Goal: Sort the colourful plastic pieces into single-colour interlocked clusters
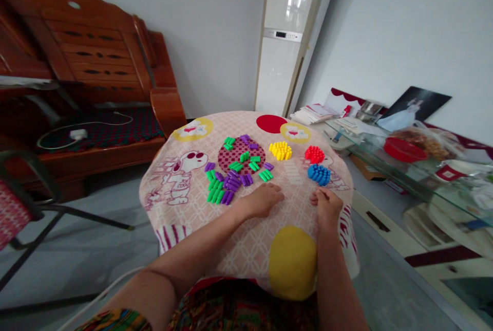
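Note:
My left hand lies flat on the pink cartoon cloth, fingers stretched out, just in front of a loose spread of green and purple plastic pieces. My right hand rests with curled fingers on the cloth just below a pile of blue pieces; nothing shows in it. A pile of red pieces sits behind the blue one. A pile of yellow pieces lies to their left.
The cloth covers a small round table. A wooden bench stands at the left, a metal chair at the near left. A tall white air conditioner stands behind. A cluttered glass table is at the right.

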{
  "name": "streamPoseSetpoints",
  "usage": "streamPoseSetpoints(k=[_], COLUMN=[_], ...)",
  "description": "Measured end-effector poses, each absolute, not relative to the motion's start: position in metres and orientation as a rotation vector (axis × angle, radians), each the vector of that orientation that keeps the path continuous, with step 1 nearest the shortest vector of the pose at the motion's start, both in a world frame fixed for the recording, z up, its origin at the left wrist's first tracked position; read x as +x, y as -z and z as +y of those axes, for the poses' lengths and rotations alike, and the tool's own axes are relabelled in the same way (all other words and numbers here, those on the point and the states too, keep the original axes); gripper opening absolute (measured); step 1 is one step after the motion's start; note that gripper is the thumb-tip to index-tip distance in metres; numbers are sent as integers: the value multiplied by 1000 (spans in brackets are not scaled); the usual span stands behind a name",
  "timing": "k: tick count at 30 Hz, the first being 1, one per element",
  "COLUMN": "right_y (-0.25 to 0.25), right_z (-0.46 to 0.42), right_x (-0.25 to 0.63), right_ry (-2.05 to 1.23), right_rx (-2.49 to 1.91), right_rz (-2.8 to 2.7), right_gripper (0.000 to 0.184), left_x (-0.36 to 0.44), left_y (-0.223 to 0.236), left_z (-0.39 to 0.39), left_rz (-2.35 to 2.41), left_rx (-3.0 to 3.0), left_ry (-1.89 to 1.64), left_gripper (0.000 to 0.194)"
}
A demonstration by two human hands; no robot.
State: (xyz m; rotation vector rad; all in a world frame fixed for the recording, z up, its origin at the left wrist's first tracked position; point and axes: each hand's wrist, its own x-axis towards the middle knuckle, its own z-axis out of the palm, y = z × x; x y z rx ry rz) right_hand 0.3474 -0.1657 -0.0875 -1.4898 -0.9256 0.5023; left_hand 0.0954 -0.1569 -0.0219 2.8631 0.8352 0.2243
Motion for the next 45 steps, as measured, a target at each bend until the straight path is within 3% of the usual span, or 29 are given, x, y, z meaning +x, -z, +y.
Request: streamPoseSetpoints(k=[4, 9, 14, 19, 25, 31, 36, 45], right_y=[89, 90, 87, 81, 81, 74, 55, 41], right_z=[-163, -161, -163, -165, -168, -171, -164, -147], right_x=[347, 346, 343, 339, 338, 335, 285, 211], right_ry=[-500, -483, -479, -478, -455, -388, -584, -311], right_rx=[-1487, -1492, -1464, -1487, -1495, -1574, -1628, -1867], right_rz=[-920, -932, -934, -923, -980, -1066, -1352, -1827], right_gripper=[35, 36, 35, 35, 37, 38, 38, 21], left_x=[60, 29, 15, 19, 32, 49, 58, 35], left_y=[15, 6, 9, 17, 23, 34, 37, 32], left_z=[-148, -122, -108, -112, -114, -111, -117, -122], left_rz=[1052, 1331, 1624, 1545, 1479, 1523, 1543, 1664], left_rx=[2793, 2658, 2555, 2545, 2504, 2480, 2512, 2354], left_ry=[-385, -599, -425, -432, -558, -628, -615, -826], left_gripper=[25, 38, 39, 35, 45, 35, 23, 26])
